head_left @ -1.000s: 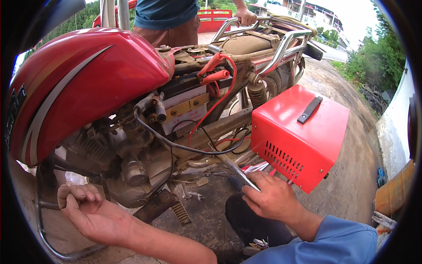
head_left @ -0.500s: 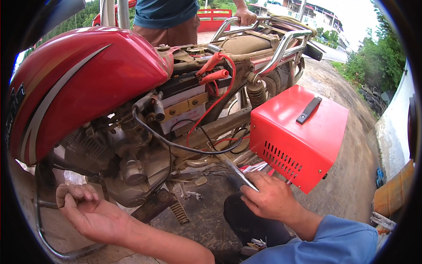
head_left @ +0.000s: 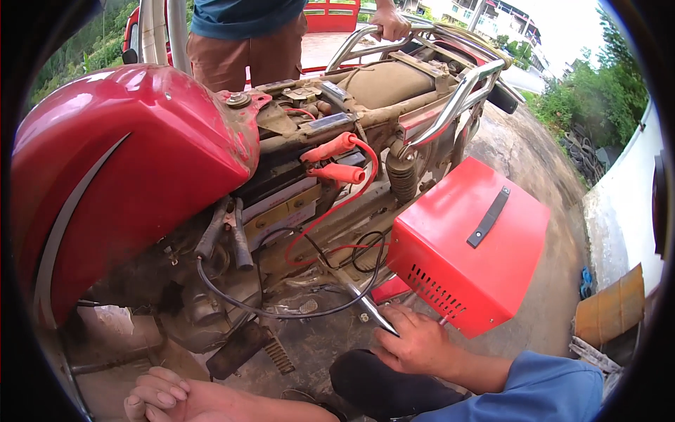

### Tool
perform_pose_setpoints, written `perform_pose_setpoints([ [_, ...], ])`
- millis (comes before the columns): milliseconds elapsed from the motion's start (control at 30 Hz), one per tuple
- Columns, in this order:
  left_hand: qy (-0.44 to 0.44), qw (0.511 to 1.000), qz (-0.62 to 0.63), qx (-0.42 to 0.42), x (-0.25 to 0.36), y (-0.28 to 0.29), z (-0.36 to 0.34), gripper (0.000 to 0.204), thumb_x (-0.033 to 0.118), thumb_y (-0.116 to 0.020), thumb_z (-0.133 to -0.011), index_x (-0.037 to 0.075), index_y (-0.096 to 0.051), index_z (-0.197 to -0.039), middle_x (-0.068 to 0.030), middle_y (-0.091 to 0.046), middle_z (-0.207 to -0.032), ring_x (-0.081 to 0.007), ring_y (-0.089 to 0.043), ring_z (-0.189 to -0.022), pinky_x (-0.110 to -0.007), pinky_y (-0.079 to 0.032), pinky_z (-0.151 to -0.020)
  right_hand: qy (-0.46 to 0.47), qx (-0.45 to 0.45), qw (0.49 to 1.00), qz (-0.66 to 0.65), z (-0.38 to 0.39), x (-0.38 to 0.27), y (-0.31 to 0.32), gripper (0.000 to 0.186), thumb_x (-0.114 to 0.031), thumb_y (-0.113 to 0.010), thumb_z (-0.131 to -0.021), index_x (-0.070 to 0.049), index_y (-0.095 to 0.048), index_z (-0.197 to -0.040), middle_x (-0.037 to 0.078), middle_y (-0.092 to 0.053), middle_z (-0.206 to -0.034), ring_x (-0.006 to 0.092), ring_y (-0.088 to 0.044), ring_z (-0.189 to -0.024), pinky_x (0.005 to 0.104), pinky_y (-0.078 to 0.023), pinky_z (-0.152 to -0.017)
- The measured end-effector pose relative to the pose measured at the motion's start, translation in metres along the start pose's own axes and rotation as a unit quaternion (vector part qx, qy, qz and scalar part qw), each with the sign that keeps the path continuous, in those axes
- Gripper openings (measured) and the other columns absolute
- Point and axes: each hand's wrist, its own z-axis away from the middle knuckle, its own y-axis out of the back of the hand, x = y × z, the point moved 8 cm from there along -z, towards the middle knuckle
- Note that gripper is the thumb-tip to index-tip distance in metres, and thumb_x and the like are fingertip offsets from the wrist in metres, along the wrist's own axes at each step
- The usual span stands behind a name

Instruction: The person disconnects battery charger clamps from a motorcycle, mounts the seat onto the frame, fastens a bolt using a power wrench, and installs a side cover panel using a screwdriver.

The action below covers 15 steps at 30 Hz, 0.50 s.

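My right hand (head_left: 420, 341) is closed around the end of a chrome metal bar (head_left: 371, 307) that slants out from the motorcycle's lower side. My left hand (head_left: 163, 395) is low at the left, fingers curled in, and nothing shows in it. Close to my right hand, a red metal box (head_left: 471, 239) has a black strap handle and vent slots. A red cable (head_left: 371, 158) ends in red-sleeved clamps (head_left: 336, 160) beside a boxy battery (head_left: 281, 211) in the frame. Black clamps (head_left: 226, 235) with a black cable (head_left: 281, 314) hang left of it.
A red fuel tank (head_left: 155, 155) fills the left side. Across the motorcycle stands a person (head_left: 246, 42) with a hand (head_left: 390, 22) on the chrome rear rail (head_left: 457, 98). A black-clad knee (head_left: 365, 387) is below my right hand. Rusty sheet metal (head_left: 610, 304) leans at the right.
The view has shifted. My left hand has dropped toward the lower edge and turned, so its palm shows less. My right hand stays on the chrome bar.
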Motion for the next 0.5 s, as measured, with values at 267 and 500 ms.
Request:
perform_pose_setpoints([
  [267, 0.054, 0.953, -0.229, -0.190, 0.021, -0.108, 0.048, 0.015, 0.001, -0.044, -0.091, 0.000, -0.056, -0.101, -0.0066, -0.047, -0.076, -0.0172, -0.045, -0.068, -0.029, -0.036, -0.059, -0.065, 0.002, 0.995, -0.082, -0.003, 0.026, 0.016, 0.027, -0.030, -0.078, -0.083, -0.009, -0.068, -0.095, 0.018, -0.066, -0.126, 0.0337, -0.065, -0.118, 0.0418, -0.056, -0.089],
  [500, 0.464, 0.757, -0.341, -0.310, 0.041, -0.086, 0.142, 0.022, -0.011, -0.044, -0.089, 0.002, -0.062, -0.091, -0.0022, -0.057, -0.079, -0.0086, -0.048, -0.066, -0.023, -0.039, -0.059, -0.103, 0.017, 0.972, -0.209, 0.001, 0.034, 0.034, 0.030, -0.029, -0.075, -0.087, -0.008, -0.070, -0.109, 0.017, -0.063, -0.128, 0.0350, -0.059, -0.121, 0.0463, -0.049, -0.100],
])
